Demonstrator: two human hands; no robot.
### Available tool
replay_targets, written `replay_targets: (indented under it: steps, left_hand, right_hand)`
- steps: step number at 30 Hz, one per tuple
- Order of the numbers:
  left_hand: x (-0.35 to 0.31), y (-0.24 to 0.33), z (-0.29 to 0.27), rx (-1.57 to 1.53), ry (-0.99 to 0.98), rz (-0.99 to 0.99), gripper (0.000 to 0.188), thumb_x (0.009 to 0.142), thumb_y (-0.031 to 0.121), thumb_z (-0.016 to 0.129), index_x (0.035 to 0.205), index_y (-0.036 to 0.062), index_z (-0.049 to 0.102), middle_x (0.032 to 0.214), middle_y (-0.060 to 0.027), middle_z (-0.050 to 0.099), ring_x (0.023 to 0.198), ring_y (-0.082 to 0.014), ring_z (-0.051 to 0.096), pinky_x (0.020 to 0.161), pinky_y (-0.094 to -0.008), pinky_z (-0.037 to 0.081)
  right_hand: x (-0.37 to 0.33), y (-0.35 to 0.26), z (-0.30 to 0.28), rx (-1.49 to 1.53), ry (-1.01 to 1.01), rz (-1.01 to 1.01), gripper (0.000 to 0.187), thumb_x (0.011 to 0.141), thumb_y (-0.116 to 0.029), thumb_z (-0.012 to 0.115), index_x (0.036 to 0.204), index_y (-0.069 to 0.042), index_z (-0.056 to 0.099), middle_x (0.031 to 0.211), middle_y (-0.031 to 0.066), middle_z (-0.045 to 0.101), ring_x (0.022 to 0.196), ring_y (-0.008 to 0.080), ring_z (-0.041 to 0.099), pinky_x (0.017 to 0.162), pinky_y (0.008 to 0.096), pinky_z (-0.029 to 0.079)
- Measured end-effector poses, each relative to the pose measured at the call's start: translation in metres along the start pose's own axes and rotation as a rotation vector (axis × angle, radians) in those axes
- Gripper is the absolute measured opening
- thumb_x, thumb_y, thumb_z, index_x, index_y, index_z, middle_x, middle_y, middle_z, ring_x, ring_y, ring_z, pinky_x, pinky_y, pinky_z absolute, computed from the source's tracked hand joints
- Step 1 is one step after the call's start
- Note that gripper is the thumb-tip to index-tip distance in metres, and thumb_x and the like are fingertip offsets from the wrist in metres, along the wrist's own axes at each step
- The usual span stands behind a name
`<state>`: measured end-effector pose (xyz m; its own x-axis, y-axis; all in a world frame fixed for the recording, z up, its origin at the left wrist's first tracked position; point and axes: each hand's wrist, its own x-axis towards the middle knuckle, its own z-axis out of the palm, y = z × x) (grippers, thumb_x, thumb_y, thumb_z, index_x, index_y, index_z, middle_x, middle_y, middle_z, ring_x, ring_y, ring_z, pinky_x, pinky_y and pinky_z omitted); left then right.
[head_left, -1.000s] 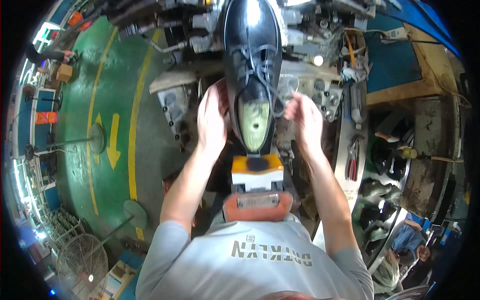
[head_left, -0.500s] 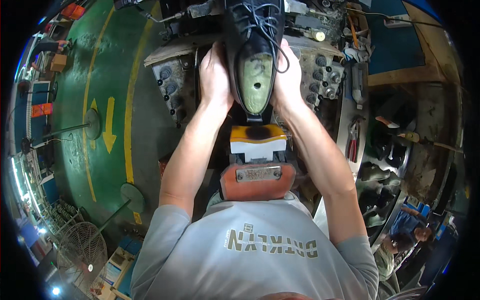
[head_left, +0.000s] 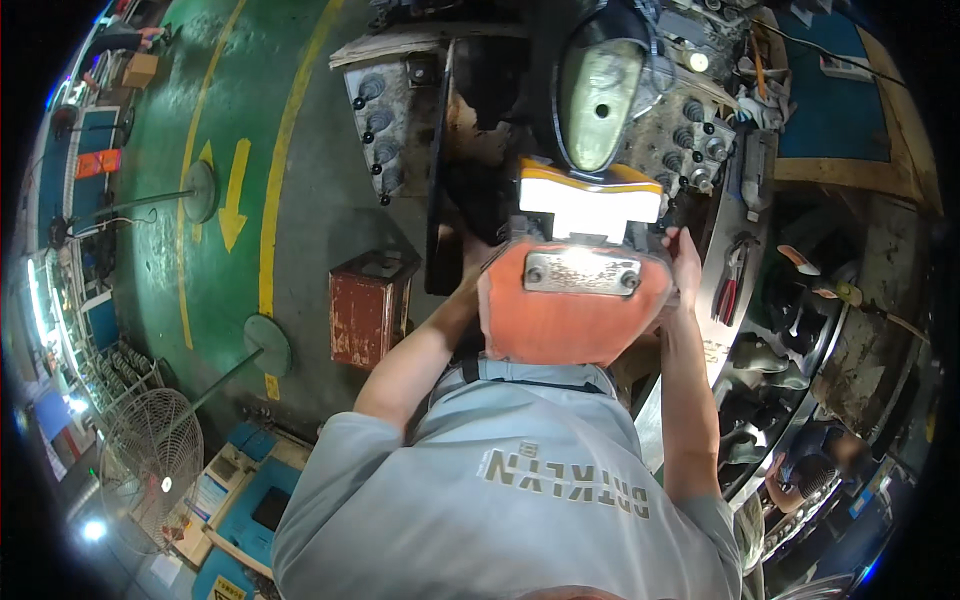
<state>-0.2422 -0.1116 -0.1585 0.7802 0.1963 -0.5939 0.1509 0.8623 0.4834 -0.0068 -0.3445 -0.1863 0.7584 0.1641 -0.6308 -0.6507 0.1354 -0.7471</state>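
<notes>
A black lace-up shoe (head_left: 560, 90) with a pale green panel (head_left: 598, 105) at its toe end stands in the machine. The panel has a small dark hole. The toe end reaches the yellow-edged white block (head_left: 590, 195), above an orange machine cover (head_left: 575, 315) with a metal plate. Neither hand touches the shoe. My left hand (head_left: 478, 252) is beside the left of the cover, its fingers hidden behind it. My right hand (head_left: 686, 262) is at the cover's right side, fingers apart and slightly bent, with nothing visible in them.
Lever panels (head_left: 385, 130) flank the machine. A worn red box (head_left: 368, 310) stands on the floor at left. Red-handled pliers (head_left: 733, 285) lie on the metal ledge at right, near dark shoe forms (head_left: 760, 385). A fan (head_left: 150, 470) stands at lower left; another person (head_left: 815, 465) is at lower right.
Both hands have let go of the shoe and moved down beside the orange cover. The shoe now stays in the machine. My view has shifted, bringing the red box into sight.
</notes>
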Motion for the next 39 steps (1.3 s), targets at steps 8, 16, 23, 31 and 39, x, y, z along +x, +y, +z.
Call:
replay_targets:
  steps: [8, 16, 23, 31, 39]
  left_hand:
    - [0.005, -0.006, -0.013, 0.213, 0.219, 0.26, 0.06, 0.074, 0.011, 0.074, 0.128, 0.0012, 0.049, 0.121, -0.0093, 0.059, 0.112, -0.0201, 0.057, 0.1, -0.0354, 0.044]
    - [-0.157, 0.084, -0.035, 0.388, 0.08, 0.445, 0.088, 0.046, 0.006, 0.078, 0.13, -0.0008, 0.049, 0.114, -0.0108, 0.063, 0.107, -0.0236, 0.062, 0.093, -0.0351, 0.05]
    - [-0.147, -0.012, 0.028, -0.317, 0.095, -0.173, 0.102, 0.051, 0.005, 0.084, 0.142, 0.005, 0.039, 0.137, -0.0116, 0.051, 0.127, -0.0278, 0.049, 0.108, -0.0425, 0.037]
    - [-0.072, -0.142, 0.267, 0.456, -0.682, 0.131, 0.091, 0.087, 0.064, 0.053, 0.149, 0.003, 0.027, 0.151, -0.0198, 0.034, 0.138, -0.0315, 0.036, 0.113, -0.0475, 0.03]
    - [-0.074, -0.369, 0.371, 0.569, -0.898, -0.138, 0.066, 0.094, 0.045, 0.053, 0.139, 0.0001, 0.038, 0.135, -0.0194, 0.049, 0.129, -0.0337, 0.047, 0.107, -0.0479, 0.039]
  right_hand:
    - [-0.043, 0.004, -0.018, -0.022, 0.063, -0.106, 0.028, 0.101, -0.029, 0.05, 0.096, -0.004, 0.062, 0.077, 0.001, 0.058, 0.068, 0.0117, 0.053, 0.068, 0.0259, 0.043]
    - [-0.102, -0.025, -0.02, 0.04, -0.181, -0.359, 0.025, 0.101, -0.027, 0.051, 0.099, -0.003, 0.057, 0.081, 0.002, 0.054, 0.07, 0.0104, 0.05, 0.063, 0.0235, 0.041]
    - [-0.204, -0.048, -0.037, -0.488, -0.958, -0.65, 0.076, 0.072, -0.037, 0.083, 0.127, 0.002, 0.046, 0.112, 0.0129, 0.055, 0.103, 0.0261, 0.058, 0.088, 0.0382, 0.047]
    - [-0.246, -0.003, -0.228, -0.858, -0.287, -0.842, 0.104, 0.051, -0.008, 0.085, 0.14, 0.002, 0.031, 0.122, 0.0234, 0.049, 0.111, 0.041, 0.051, 0.095, 0.0454, 0.045]
    - [-0.307, 0.08, -0.385, -0.709, 0.499, -0.692, 0.103, 0.056, -0.008, 0.085, 0.142, 0.001, 0.029, 0.128, 0.0249, 0.044, 0.114, 0.0415, 0.047, 0.096, 0.0461, 0.044]
